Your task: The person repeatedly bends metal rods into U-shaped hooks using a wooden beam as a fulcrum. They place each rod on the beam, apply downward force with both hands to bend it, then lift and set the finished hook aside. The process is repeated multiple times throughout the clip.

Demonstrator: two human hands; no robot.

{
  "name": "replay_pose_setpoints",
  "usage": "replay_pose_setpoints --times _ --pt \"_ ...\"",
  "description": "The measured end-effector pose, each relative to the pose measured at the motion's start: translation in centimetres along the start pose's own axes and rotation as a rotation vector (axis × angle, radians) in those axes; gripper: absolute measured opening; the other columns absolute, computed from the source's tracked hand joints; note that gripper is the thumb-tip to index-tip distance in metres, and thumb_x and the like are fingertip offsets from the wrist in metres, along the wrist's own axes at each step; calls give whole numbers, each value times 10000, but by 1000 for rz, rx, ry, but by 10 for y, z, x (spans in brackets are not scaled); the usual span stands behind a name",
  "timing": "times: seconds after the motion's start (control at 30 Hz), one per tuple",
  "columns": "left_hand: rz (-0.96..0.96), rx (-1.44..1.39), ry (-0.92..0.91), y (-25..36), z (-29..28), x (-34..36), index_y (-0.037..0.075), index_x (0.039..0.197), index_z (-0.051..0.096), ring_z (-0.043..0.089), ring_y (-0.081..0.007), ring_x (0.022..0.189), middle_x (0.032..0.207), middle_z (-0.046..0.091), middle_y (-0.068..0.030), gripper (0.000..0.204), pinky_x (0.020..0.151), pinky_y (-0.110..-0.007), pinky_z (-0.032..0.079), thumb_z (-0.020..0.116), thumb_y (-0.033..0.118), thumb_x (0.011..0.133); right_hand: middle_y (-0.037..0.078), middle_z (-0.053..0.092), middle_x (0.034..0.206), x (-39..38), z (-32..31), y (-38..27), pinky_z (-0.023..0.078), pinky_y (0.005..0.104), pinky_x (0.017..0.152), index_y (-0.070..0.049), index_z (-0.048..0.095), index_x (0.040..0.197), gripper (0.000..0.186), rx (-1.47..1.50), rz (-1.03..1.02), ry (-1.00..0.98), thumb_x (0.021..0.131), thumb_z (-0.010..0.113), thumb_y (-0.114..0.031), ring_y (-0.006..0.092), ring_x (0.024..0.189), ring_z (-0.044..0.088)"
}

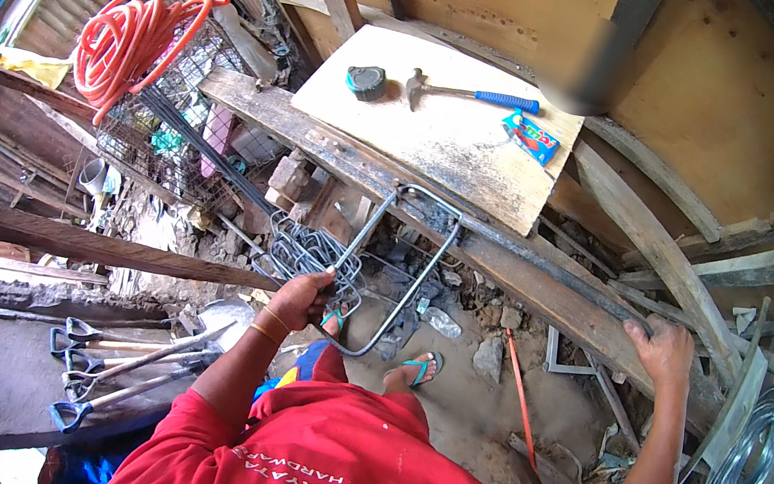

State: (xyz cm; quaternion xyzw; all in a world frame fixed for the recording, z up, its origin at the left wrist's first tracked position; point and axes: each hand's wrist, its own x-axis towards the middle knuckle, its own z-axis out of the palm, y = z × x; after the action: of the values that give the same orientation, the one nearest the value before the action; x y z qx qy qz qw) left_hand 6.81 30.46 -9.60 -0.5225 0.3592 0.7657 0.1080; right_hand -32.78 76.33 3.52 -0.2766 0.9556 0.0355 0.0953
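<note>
My left hand is closed around one leg of a steel rod bent into a long rectangular loop. The loop's far end rests on a thick wooden beam. My right hand grips the near right end of a dark metal bar, which lies along the beam and reaches toward the loop's far corner. How bar and loop meet there is hard to make out. Just beyond my left hand is a pile of similar bent rod loops.
Past the beam, a plywood board carries a tape measure, a blue-handled claw hammer and a blue packet. An orange hose hangs far left, shovels lie near left, and coiled wire stands right. Rubble litters the ground.
</note>
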Motion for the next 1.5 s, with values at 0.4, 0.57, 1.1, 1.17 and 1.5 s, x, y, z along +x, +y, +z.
replay_pose_setpoints --times 0.4,0.57,1.1,1.17,1.5 --pt "64 -27 31 1 -11 1 129 883 555 536 -129 564 699 520 2 345 437 -295 306 562 439 1035 307 697 1064 -50 97 -24 510 521 915 -19 745 1107 590 289 168 -84 888 673 -562 497 1044 646" --pt "13 -34 14 2 -16 6 164 814 516 375 -100 489 592 393 52 360 437 -300 241 554 443 1039 297 699 1062 -72 118 -36 514 525 906 -18 735 1100 583 295 215 13 891 669 -558 485 1021 656" --pt "23 24 26 -2 -14 9 204 806 497 262 -87 478 581 326 84 347 510 -312 243 525 453 1046 265 677 1217 -74 119 -43 478 504 996 -32 707 1223 604 295 253 -22 948 591 -556 449 1141 627" --pt "4 4 -29 0 -18 9 205 801 496 261 -86 482 579 327 82 348 517 -312 246 518 446 1051 259 677 1228 -76 116 -45 476 505 1001 -16 703 1220 612 292 247 -19 951 588 -553 449 1146 626" --pt "9 58 -40 1 -20 15 161 812 545 284 -110 498 584 320 67 404 542 -333 301 518 493 1040 284 714 1020 -83 138 -44 503 530 910 -30 743 1086 614 88 230 199 934 588 -604 471 1000 667"
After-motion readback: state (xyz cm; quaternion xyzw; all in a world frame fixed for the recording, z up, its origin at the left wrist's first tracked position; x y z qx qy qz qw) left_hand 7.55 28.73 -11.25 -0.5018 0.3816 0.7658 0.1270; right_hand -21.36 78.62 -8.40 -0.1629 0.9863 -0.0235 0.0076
